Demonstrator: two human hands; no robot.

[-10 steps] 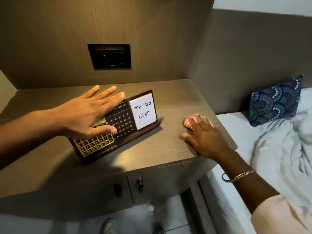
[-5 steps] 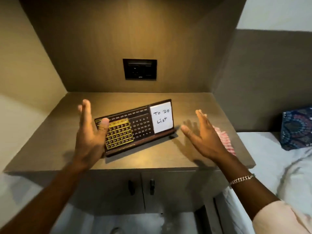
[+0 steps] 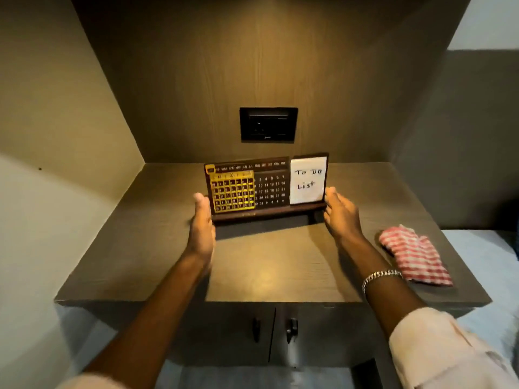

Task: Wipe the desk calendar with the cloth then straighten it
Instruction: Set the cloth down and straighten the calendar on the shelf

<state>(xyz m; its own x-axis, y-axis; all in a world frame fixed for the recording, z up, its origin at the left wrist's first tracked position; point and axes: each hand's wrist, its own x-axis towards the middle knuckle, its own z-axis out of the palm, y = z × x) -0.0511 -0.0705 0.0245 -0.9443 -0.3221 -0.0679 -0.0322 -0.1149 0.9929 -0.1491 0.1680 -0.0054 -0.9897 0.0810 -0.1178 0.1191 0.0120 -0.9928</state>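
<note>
Straightening step, judging by the layout. Left to right: left hand [image 3: 202,220] is edge-on against the left end of the desk calendar [image 3: 265,188], palm turned inward, fingers flat and together, thumb tip up near the gold date grid [image 3: 232,192]. Not wrapped around anything, just pressing or bracing the end; whether it actually touches the wood is hard to tell, looks like contact.

Calendar stands upright, mid-back of the wooden desk top [image 3: 269,265], just in front of the back panel and below the black wall socket [image 3: 268,124]. Its face looks roughly square to the back wall. The white "To Do List" card [image 3: 308,179] sits in its right end.

Right hand [image 3: 341,214] mirrors the left at the right end of the calendar, open and flat, fingertips at the base corner; bracelet [image 3: 379,276] on the wrist. Holds nothing.

Red-and-white checked cloth [image 3: 415,255] lies crumpled on the desk near the right front edge, well apart from the calendar, in neither hand.

Progress: cloth set down, so wiping is probably done. Left: final nudge to square the calendar, then let go. Nearly finished.
</note>
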